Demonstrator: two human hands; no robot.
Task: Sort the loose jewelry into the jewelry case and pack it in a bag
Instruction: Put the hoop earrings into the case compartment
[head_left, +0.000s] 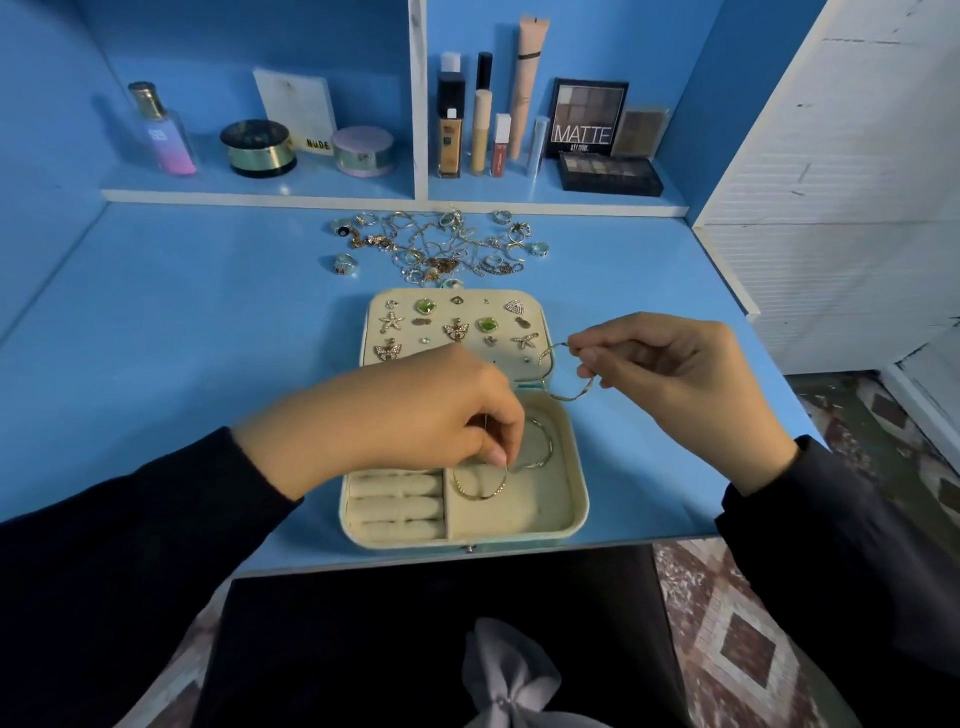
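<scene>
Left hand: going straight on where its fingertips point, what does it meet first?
Likely the floor of the large compartment in the jewelry case: the left hand points down into it, pinching a thin gold bangle. Depth unclear.

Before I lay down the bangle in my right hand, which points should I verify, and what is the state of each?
1. Jewelry case open: ok.
2. Right hand grip on the twisted bangle: ok, fingertips pinch it above the case edge.
3. Large compartment has bare floor: ok.
4. Left hand out of that compartment: not ok, it pinches the gold bangle there.
5. Loose pile sorted: not ok, it lies on the table behind the case.
6. Bag ready: cannot tell, only a grey cloth with a bow shows.
</scene>
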